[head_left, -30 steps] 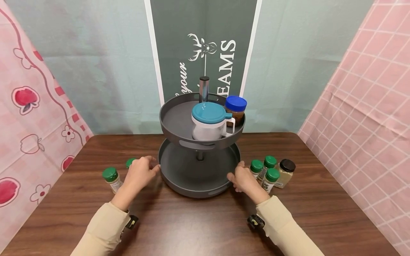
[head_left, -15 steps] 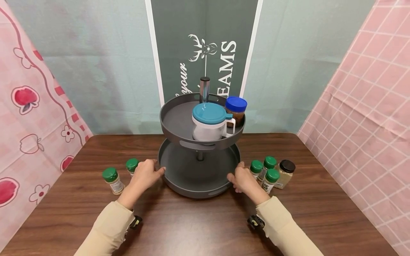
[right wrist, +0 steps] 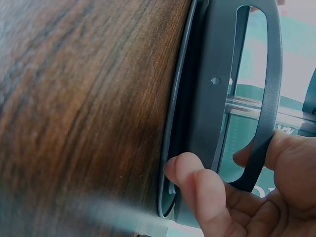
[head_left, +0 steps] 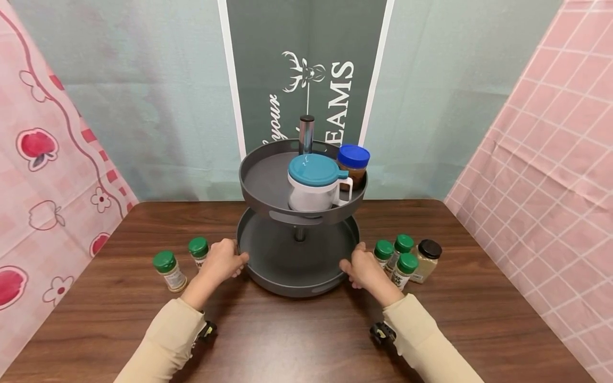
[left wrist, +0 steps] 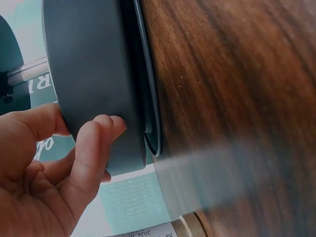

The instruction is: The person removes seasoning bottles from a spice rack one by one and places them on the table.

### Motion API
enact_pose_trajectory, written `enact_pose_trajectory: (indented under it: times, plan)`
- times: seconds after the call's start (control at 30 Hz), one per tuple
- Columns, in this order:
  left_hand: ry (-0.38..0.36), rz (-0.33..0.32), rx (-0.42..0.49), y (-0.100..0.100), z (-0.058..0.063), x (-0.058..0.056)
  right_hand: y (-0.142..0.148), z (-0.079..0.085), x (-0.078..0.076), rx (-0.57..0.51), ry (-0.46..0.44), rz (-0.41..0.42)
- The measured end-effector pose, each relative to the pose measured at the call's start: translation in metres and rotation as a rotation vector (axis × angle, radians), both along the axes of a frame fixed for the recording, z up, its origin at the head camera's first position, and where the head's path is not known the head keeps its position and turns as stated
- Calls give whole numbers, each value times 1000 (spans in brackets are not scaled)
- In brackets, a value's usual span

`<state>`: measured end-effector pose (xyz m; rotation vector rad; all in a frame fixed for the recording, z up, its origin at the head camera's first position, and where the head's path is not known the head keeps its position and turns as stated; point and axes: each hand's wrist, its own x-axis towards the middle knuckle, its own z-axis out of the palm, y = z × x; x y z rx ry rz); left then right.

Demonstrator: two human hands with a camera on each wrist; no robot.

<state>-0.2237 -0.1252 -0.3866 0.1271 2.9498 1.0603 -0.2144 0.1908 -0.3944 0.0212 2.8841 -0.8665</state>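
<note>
A dark grey two-tier lazy Susan (head_left: 301, 260) stands on the wooden table with a metal post through its middle. My left hand (head_left: 221, 261) grips the left side of its lower tray, thumb over the rim and fingers against the outer wall (left wrist: 94, 74). On the right side, my right hand (head_left: 365, 267) holds the same tray; in the right wrist view its thumb hooks over the rim bar by the handle slot and the fingers curl low on the outside. The upper tray (head_left: 254, 194) bears a white pot (head_left: 311, 198) with a teal lid and a blue-lidded jar (head_left: 353, 159).
Two green-capped spice bottles (head_left: 171, 272) stand left of my left hand. Beside my right hand are several green-capped bottles (head_left: 404, 268) and a black-lidded jar (head_left: 428, 259). The brown table (head_left: 306, 340) meets a hanging cloth (head_left: 167, 133) at the back.
My left hand has moved right and slightly down, onto the lower tray's rim, uncovering more of the inner left bottle. My right hand and the lazy Susan stay nearly in place.
</note>
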Motion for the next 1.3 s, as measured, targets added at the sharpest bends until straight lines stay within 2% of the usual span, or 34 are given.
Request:
enact_pose_trajectory:
  times: [0.53,0.67,0.8,0.97,1.1,1.3]
  plan:
    - [-2,-15,-14,-2,0,1,0,-1,0,-43,-5,15]
    - [10,-24,-18,-3,-1,0,3,3,1,-55,-6,46]
    - [40,-24,-31,-3,-2,-1,9,13,1,-77,-47,96]
    - [70,-23,-50,-5,-3,-1,18,33,1,-5,-69,169]
    - [65,-20,-63,-5,-2,-1,23,49,3,14,-79,225]
    - [62,-18,-65,-3,-3,-1,30,64,8,-22,-69,310]
